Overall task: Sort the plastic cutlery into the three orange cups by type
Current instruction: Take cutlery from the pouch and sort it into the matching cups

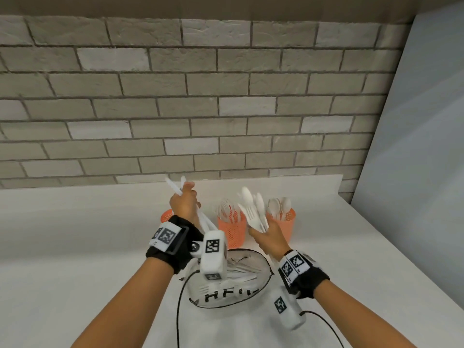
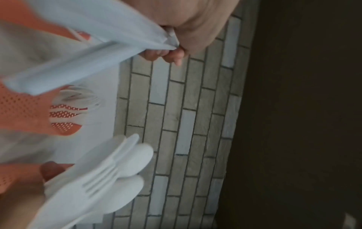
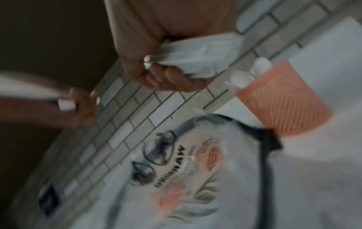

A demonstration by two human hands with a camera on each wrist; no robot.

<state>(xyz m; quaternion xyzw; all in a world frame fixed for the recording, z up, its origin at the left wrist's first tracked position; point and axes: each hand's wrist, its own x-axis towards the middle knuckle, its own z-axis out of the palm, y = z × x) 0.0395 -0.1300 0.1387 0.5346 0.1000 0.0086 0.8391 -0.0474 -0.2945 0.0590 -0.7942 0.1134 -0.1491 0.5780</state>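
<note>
Leftmost cup: only a sliver of the orange mesh plastic cup (image 1: 167,214) shows behind the left wrist, on the white bench (image 1: 75,234).
Left hand: the left hand (image 1: 184,203) is raised above that cup, its grip curled tight round a bundle of white plastic knives (image 1: 175,187).
Middle cup: the second orange mesh cup (image 1: 231,231) stands upright, holding white plastic forks (image 1: 224,209).
Bag: a clear plastic bag with black print (image 1: 241,285) lies near the cups, loose white cutlery inside.
Right hand: the right hand (image 1: 267,237) grips a fan of mixed white forks and spoons (image 1: 253,209).
Rightmost cup: the third orange mesh cup (image 1: 286,226) holds white plastic spoons (image 1: 280,204).
</note>
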